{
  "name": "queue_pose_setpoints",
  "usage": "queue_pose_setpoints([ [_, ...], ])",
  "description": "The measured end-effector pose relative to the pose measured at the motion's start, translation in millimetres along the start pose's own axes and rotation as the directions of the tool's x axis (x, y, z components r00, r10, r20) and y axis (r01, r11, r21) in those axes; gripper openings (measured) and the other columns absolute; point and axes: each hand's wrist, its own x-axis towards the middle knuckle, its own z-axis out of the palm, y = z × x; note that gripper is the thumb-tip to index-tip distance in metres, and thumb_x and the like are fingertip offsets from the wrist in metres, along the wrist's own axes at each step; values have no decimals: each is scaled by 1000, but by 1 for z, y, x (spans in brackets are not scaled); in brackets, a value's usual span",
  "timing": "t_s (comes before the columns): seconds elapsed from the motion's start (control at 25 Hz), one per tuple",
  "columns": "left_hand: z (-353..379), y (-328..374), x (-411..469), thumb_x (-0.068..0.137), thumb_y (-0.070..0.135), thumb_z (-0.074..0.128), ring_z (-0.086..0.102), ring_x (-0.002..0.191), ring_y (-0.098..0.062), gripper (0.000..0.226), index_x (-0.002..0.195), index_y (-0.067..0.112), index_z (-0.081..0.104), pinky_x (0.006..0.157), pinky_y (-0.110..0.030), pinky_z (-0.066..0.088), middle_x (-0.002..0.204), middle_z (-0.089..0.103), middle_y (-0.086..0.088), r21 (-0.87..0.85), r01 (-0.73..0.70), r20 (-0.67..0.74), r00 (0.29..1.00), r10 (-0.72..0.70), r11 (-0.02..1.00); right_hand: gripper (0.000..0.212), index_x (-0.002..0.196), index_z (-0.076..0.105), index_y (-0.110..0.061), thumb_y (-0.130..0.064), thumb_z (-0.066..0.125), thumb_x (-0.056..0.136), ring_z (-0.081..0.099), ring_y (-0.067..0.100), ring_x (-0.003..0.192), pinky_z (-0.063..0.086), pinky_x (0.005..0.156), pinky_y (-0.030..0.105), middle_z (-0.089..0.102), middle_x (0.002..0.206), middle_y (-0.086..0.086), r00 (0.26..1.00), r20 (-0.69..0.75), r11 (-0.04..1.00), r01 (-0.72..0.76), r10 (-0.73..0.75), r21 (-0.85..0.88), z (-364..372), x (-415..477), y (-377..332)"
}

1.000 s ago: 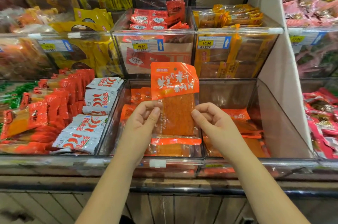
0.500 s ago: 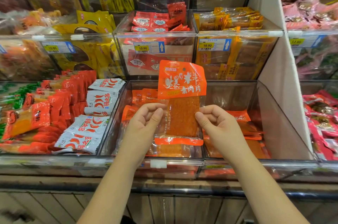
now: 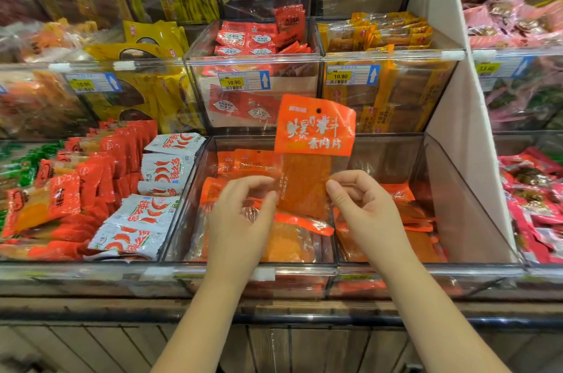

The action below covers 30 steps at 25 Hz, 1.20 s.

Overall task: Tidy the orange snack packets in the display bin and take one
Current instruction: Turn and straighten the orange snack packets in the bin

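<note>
Head camera looks down on a shop's stepped wall of clear plastic bins. Low in the middle of the frame sits the display bin [image 3: 454,208], its see-through right wall slanting up toward a white partition panel [image 3: 447,104]. Loose orange packets [image 3: 411,214] lie flat and overlapping on its floor.

One orange snack packet [image 3: 313,132] is held upright above that bin at the frame's centre, printed header on top, clear window showing a reddish slab. The left hand [image 3: 240,220] pinches the packet's left edge between thumb and curled forefinger; the right hand [image 3: 365,214] grips the right edge the same way, thumb in front, fingers curled behind.

Left of the bin lie white chilli packets [image 3: 158,214], with a row of red packets [image 3: 115,147] standing beyond them. Up a tier, centre, a bin of red sachets [image 3: 249,37] carries a yellow price label [image 3: 234,82] reading 10.90. Yellow bags [image 3: 152,37] fill the upper left, pink wrappers [image 3: 518,22] the upper right. Along the bottom run a dark ledge [image 3: 91,308] and wooden panelling [image 3: 91,348].
</note>
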Motion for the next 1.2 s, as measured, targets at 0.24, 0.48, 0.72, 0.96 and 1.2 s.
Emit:
queue_pose_setpoints([
  [0.24, 0, 12, -3, 86, 50, 69, 66, 107, 1, 58, 140, 37, 52, 88, -20, 55, 120, 67, 24, -162, 134, 421, 905, -55, 978, 23, 121, 70, -29, -25, 57, 103, 69, 7, 107, 54, 93, 21, 73, 116, -15, 965, 237, 992, 125, -113, -35, 2, -1, -2],
  [0.48, -9, 6, 6, 105, 17, 50, 65, 106, 5, 27, 114, 37, 64, 83, -12, 51, 107, 73, 27, -346, 397, 410, 879, -244, 850, 36, 130, 59, -34, -34, 68, 95, 63, -2, 107, 55, 86, 18, 67, 115, -16, 998, 0, 996, 66, -66, -51, 1, 3, 2],
  [0.72, -6, -1, 7, 103, 16, 53, 68, 110, -5, 29, 120, 37, 62, 89, -25, 55, 112, 75, 16, -386, 391, 400, 887, -231, 836, 18, 115, 66, -35, -26, 62, 100, 72, 14, 95, 63, 80, 36, 74, 101, -6, 997, 74, 999, 35, -36, 11, 3, 1, 3],
  [0.96, -10, 1, 7, 100, 15, 59, 61, 114, 11, 36, 120, 44, 59, 86, -9, 50, 114, 69, 32, -401, 367, 383, 900, -210, 839, 19, 113, 65, -39, -25, 58, 102, 71, 19, 89, 59, 81, 50, 73, 96, 0, 996, 60, 998, 61, -59, -28, 4, 1, 4],
  [1.2, -11, -1, 8, 98, 10, 58, 64, 114, 3, 33, 121, 33, 62, 86, -14, 52, 115, 73, 19, -457, 364, 407, 897, -173, 812, 18, 112, 66, -38, -25, 58, 103, 68, 28, 84, 59, 73, 48, 71, 91, 6, 996, 65, 998, 67, -66, -12, 3, 1, 5],
])
